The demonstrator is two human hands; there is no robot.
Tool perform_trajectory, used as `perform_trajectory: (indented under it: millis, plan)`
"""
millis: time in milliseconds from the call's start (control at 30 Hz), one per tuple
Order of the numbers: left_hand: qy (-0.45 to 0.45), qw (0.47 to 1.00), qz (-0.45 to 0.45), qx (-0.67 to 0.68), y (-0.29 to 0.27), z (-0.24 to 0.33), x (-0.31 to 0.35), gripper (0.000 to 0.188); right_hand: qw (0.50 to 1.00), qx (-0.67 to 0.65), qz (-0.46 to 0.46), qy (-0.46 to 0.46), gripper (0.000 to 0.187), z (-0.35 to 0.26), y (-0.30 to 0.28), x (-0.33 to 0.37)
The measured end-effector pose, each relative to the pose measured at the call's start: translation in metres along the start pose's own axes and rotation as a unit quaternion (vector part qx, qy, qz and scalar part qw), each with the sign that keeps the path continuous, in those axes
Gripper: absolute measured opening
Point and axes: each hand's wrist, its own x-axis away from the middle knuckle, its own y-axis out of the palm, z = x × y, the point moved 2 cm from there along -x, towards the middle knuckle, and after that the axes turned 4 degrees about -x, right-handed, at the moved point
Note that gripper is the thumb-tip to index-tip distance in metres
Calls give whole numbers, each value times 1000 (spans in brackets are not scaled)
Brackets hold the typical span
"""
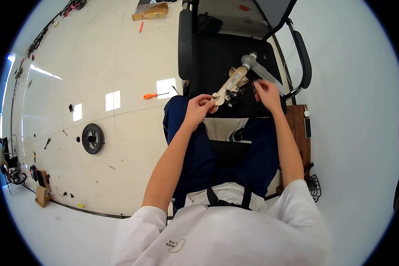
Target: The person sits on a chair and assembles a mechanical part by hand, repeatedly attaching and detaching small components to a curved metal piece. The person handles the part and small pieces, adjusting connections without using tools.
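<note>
On the black chair seat (208,57) lies a long cream-coloured part (231,83) with a round ringed end towards me and a grey rounded joint (248,61) at its far end. My left hand (200,107) is closed in a pinch on the near ringed end. My right hand (267,94) hovers over the right side of the seat, its fingers drawn together beside a thin dark piece; what they hold is too small to make out. Several small dark pieces (231,94) lie between the hands, against the cream part.
The chair's left armrest (185,44) and right armrest (302,60) flank the seat. An orange-handled screwdriver (150,95) and a black-tyred wheel (92,138) lie on the floor to the left. A cardboard box (150,12) is farther off. A brown wooden surface (297,128) stands at right.
</note>
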Motion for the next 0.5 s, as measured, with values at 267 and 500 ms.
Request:
perform_trajectory:
  millis: [267, 500]
  plan:
    - [153, 966, 95, -186, 1, 1, 8, 22, 988, -139, 61, -13, 11, 4, 32, 104]
    - [163, 965, 137, -155, 19, -10, 20, 37, 979, -164, 122, 9, 10, -2, 57, 119]
